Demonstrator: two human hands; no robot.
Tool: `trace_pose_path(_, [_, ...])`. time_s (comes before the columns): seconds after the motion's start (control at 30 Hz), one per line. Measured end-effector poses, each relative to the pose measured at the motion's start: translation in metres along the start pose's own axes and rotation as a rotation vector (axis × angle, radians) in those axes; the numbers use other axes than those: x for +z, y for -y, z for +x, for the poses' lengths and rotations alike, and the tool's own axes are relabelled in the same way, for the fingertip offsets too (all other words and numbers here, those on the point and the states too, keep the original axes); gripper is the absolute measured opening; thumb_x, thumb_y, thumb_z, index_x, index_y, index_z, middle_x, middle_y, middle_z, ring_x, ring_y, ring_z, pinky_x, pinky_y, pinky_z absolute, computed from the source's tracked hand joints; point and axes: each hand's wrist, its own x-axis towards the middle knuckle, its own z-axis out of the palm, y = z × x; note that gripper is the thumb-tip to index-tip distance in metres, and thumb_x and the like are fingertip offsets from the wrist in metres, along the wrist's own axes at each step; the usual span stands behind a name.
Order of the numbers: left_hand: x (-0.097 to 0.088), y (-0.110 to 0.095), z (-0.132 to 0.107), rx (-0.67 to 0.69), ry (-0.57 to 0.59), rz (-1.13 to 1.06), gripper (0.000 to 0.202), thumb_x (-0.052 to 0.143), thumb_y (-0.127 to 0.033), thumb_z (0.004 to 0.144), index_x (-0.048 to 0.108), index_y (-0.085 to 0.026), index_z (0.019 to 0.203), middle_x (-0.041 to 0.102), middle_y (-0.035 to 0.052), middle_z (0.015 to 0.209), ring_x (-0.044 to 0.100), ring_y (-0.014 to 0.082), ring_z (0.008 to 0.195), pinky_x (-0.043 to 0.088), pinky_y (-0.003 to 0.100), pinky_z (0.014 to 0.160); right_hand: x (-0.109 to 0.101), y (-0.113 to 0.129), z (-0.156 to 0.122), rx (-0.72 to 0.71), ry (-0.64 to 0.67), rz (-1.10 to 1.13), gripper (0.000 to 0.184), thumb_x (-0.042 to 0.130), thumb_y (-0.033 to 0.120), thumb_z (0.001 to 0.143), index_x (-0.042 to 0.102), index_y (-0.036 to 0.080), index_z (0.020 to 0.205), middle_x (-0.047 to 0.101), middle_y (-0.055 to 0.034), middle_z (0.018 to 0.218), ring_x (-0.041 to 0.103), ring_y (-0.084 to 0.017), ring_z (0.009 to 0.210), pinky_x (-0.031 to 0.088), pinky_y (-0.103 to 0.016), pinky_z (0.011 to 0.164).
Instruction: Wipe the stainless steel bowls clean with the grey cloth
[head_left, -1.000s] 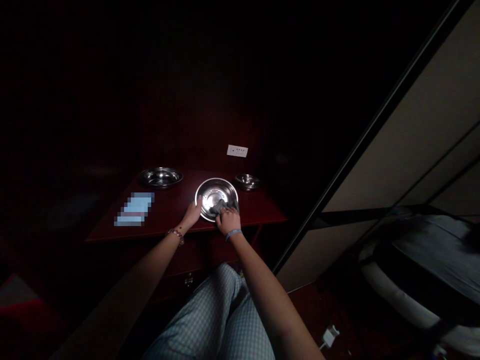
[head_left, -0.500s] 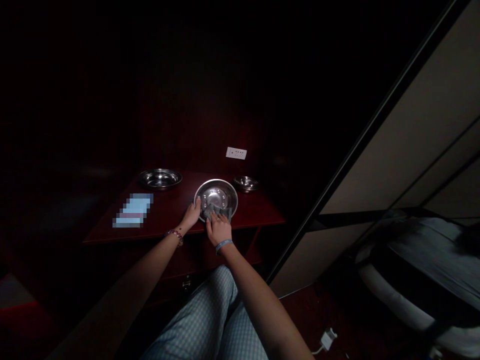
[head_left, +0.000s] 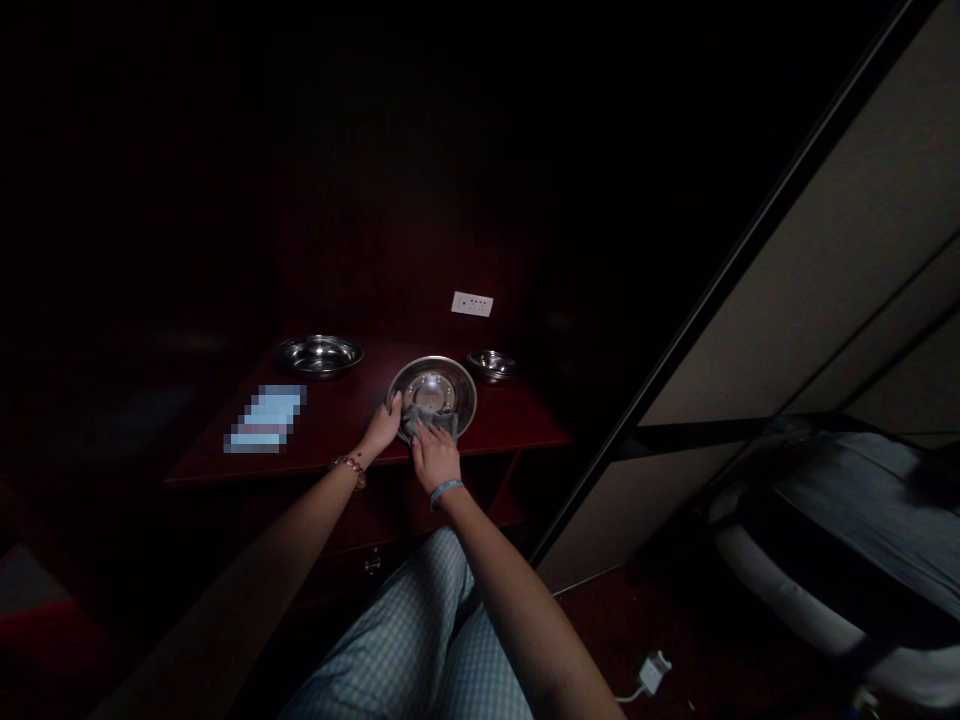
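Nearest are the checked trousers, below both hands. The right hand lies over a grey cloth, fingers extended across it and flattening it against the near inner wall of a metal bowl; whether any fold is pinched under the palm, I cannot tell. The cloth looks thin and limp, so it probably needs spread fingers behind it to stay flat.

The left hand is closed on the bowl's rim just beside the cloth, thumb over the inside, the other fingers hidden beneath. The bowl tilts toward the person, its near edge about level with the front of the red table; how much of it rests there is hard to see. It looks like thin steel: likely light, stiff, unlikely to break, though slick if damp. The rim seems the surest hold, with the left fingers bracing the outside against the right hand's push.

To the left of the grip lies a blurred pale patch, its nature unclear. Beyond the grip, a wide metal dish sits to the left, smaller metal bowls just to the right, and a wall socket farthest off.
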Motion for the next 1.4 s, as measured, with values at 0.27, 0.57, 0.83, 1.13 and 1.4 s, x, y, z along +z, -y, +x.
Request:
trace_pose_path(0.27, [0.000,0.008,0.006,0.025,-0.031,0.029,0.034,0.038,-0.046,0.088,0.056,-0.023,0.071,0.071,0.0098,0.074,0.071,0.0273,0.085,0.055,0.035,0.082,-0.009,-0.008,0.001,-0.092,0.061,-0.031,0.048,0.035,0.032,0.108,0.052,0.017,0.150,0.061,-0.0076,0.148,0.052,-0.021,0.141,0.032,-0.038,0.123])
trace_pose_path(0.57, [0.002,0.019,0.011,0.084,0.007,-0.072,0.040,0.044,-0.054,0.085,0.063,-0.019,0.084,0.076,0.0143,0.092,0.072,0.0306,0.097,0.053,0.038,0.090,-0.032,-0.045,0.004,-0.202,0.078,-0.145,0.043,0.046,0.029,0.104,0.060,0.015,0.142,0.065,-0.0102,0.142,0.052,-0.024,0.141,0.034,-0.043,0.123])
trace_pose_path(0.83, [0.004,0.021,0.011,0.063,0.016,-0.134,0.044,0.050,-0.058,0.084,0.065,-0.017,0.086,0.076,0.0153,0.092,0.072,0.0320,0.095,0.054,0.041,0.090,-0.024,-0.054,0.005,-0.188,-0.024,-0.159,0.040,0.052,0.028,0.101,0.066,0.017,0.137,0.068,-0.0088,0.138,0.054,-0.026,0.139,0.035,-0.046,0.123])
trace_pose_path(1.13, [0.007,0.023,0.013,0.100,0.118,-0.277,0.048,0.060,-0.049,0.081,0.066,-0.014,0.114,0.073,0.0169,0.123,0.065,0.0313,0.122,0.046,0.042,0.109,-0.011,-0.051,0.003,-0.125,-0.052,-0.104,0.039,0.051,0.025,0.101,0.065,0.021,0.137,0.068,-0.0077,0.137,0.055,-0.024,0.138,0.036,-0.049,0.121])
trace_pose_path(1.4, [0.007,0.024,0.008,0.155,0.194,-0.238,0.061,0.066,-0.048,0.079,0.061,-0.015,0.130,0.066,0.0162,0.138,0.059,0.0292,0.132,0.039,0.041,0.117,-0.012,-0.038,0.004,-0.027,0.001,-0.082,0.040,0.046,0.026,0.103,0.063,0.019,0.139,0.067,-0.0080,0.140,0.055,-0.024,0.138,0.035,-0.045,0.121])
